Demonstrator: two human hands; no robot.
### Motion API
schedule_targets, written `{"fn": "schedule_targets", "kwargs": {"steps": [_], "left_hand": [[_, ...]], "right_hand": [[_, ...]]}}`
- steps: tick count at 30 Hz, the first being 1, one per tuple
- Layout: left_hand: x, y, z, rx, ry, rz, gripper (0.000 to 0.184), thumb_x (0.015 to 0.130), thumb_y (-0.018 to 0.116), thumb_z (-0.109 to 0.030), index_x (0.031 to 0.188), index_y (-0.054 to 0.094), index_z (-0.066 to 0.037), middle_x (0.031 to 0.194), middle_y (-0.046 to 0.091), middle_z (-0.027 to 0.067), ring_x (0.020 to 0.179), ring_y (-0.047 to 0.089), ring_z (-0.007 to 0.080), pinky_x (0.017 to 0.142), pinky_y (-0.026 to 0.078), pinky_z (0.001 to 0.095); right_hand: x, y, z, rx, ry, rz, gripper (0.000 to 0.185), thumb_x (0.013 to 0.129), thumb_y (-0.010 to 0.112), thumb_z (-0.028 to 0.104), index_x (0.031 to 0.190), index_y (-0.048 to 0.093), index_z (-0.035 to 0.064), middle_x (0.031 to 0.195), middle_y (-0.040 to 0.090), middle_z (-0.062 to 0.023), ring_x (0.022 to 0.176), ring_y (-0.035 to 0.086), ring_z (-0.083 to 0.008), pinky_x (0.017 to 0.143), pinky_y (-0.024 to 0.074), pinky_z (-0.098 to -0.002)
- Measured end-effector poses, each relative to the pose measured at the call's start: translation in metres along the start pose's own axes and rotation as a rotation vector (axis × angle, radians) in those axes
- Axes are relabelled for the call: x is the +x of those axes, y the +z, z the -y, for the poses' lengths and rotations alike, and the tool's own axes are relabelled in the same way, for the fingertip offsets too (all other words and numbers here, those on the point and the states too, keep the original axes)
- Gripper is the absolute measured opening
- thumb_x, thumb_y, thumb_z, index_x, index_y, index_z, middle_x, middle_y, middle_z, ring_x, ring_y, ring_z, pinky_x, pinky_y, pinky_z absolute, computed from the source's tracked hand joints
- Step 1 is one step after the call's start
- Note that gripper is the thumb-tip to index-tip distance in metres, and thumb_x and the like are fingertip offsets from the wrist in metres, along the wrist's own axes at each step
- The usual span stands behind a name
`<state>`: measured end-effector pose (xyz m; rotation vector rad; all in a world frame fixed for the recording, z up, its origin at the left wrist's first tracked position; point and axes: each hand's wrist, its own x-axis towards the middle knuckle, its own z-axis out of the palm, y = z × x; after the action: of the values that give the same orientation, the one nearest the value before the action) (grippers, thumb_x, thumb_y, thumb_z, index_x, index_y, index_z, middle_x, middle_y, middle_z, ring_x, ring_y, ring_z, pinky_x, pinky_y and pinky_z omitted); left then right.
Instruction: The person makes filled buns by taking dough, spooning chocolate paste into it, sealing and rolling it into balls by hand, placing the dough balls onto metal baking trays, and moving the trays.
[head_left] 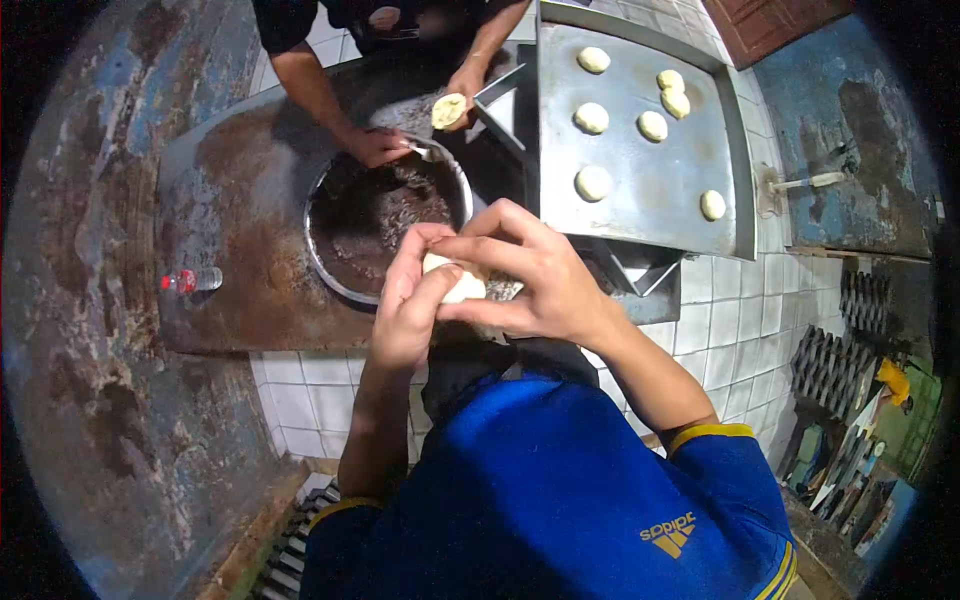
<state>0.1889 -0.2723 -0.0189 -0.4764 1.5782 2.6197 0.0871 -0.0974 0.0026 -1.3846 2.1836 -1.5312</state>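
Between my two hands, near the middle of the view, is a pale dough ball [464,287]. The fingers and thumb of my left hand [412,300] press on its left side. Curled over its top and right side is my right hand [530,270], which hides part of it. Just beyond my hands stands a large round metal pan [316,237] with a dark brown filling [370,220] inside. To the right, a metal tray [630,205] bears several round pale dough balls [592,118], two of them touching.
Across the table [230,300], a co-worker [380,25] holds an open piece of dough [449,111] in one hand, the other at the pan's rim. A small bottle [192,280] with a red cap lies at the left. A metal stand [640,268] supports the tray.
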Motion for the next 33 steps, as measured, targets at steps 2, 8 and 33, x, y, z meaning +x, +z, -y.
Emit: {"fn": "schedule_targets", "kwargs": {"steps": [2, 8, 33], "left_hand": [[0.007, 0.017, -0.003, -0.044, -0.114, 0.019, 0.032, 0.103, 0.059, -0.016, 0.132, 0.048, -0.007, 0.098, 0.061, 0.0021, 0.071, 0.047, 0.0016, 0.057, 0.038, 0.0180], [0.030, 0.091, 0.008, 0.233, 0.300, -0.121, 0.035, 0.098, 0.068, -0.001, 0.129, 0.053, -0.001, 0.090, 0.055, -0.0020, 0.068, 0.036, -0.0007, 0.061, 0.031, 0.0156], [0.112, 0.242, 0.060, 0.227, 0.608, 0.238, 0.063, 0.084, 0.077, 0.002, 0.130, 0.034, -0.004, 0.083, 0.060, 0.0032, 0.082, 0.065, 0.0139, 0.085, 0.053, 0.0323]], "right_hand": [[-0.015, -0.008, -0.016, 0.128, 0.109, -0.096, 0.037, 0.085, 0.087, 0.026, 0.114, 0.078, 0.0047, 0.100, 0.067, -0.0111, 0.088, 0.068, -0.0258, 0.080, 0.0560, -0.0368], [-0.047, -0.039, -0.032, 1.008, 0.716, -0.274, 0.024, 0.103, 0.070, 0.016, 0.121, 0.071, 0.0008, 0.109, 0.071, -0.0080, 0.099, 0.070, -0.0187, 0.079, 0.0614, -0.0324], [-0.113, -0.193, -0.084, 0.475, 0.217, -0.039, 0.026, 0.089, 0.082, 0.024, 0.083, 0.074, 0.0007, 0.068, 0.067, -0.0110, 0.068, 0.065, -0.0125, 0.059, 0.0488, -0.0339]]}}
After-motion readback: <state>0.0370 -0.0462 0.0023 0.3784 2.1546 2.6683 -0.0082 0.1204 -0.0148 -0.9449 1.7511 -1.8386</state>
